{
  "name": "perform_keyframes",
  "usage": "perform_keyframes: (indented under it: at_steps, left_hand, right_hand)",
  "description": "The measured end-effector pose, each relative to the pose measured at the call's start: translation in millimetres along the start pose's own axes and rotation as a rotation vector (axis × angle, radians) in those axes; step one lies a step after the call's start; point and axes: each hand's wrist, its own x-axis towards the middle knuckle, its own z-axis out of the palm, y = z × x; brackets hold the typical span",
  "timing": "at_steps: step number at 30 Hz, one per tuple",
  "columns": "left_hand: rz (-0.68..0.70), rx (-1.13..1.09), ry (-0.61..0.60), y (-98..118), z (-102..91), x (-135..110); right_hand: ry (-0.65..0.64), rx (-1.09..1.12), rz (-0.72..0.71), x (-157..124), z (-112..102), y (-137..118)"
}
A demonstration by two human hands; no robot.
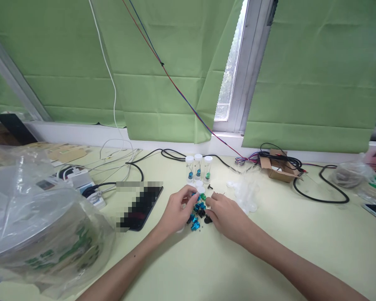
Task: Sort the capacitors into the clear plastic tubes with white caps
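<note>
Blue parts lie heaped just below the frame's centre, between my hands, sharing no long axis; neither hand is clearly nearer. My left hand curls narrowly, my right hand bends loosely; I can't tell what either holds. Three capped tubes stand upright beyond; the heap overlaps too much to count.

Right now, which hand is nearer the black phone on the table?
Left. The left hand is right of the black phone; the right hand is farther right, past the blue parts.
</note>
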Motion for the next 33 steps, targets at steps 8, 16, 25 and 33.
perform_keyframes:
  at_steps: [8,16,25,33]
  left_hand:
    - [-0.211,-0.596,-0.046,-2,11.1,-2]
    - [-0.314,-0.73,-0.073,-2,18.8,-8]
    - [-0.356,-0.729,-0.06,1,19.7,-8]
    - [-0.379,-0.822,-0.051,0,20.2,-7]
  right_hand:
    - [0.413,0.059,-0.175,-25,57,-2]
    - [0.396,0.094,-0.154,-23,65,3]
    - [0.38,0.129,-0.148,-22,67,5]
    - [0.357,0.155,-0.14,-22,68,6]
